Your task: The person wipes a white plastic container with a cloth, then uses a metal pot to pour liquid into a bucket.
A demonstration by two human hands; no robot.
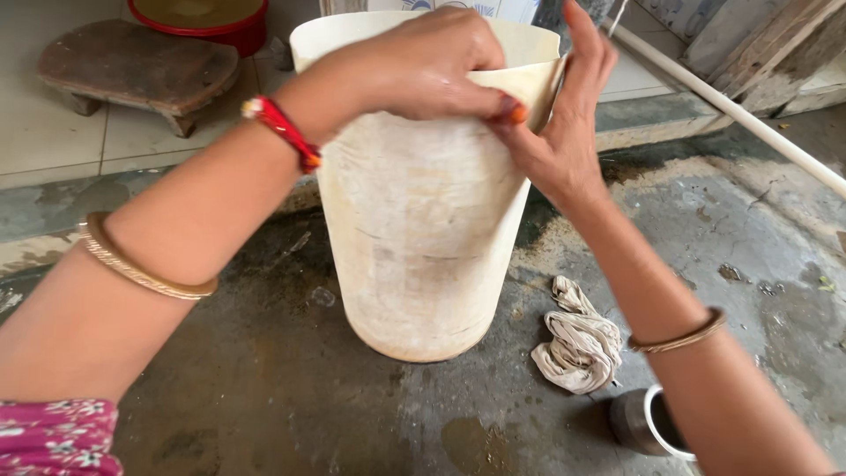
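Sheet (pixel 423 229) already rolled into upright tube on floor (pixel 264 388); your left hand (pixel 432 66) and right hand (pixel 560 132) pinch overlapping top edge; seam unfastened.

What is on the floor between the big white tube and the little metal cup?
A crumpled beige rag lies between tube and cup, in the head view.

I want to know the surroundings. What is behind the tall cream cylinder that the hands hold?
Behind the cream cylinder lie pale floor tiles, a low wooden stool and a red basin. The cylinder and both hands, left and right, cover what stands directly behind.
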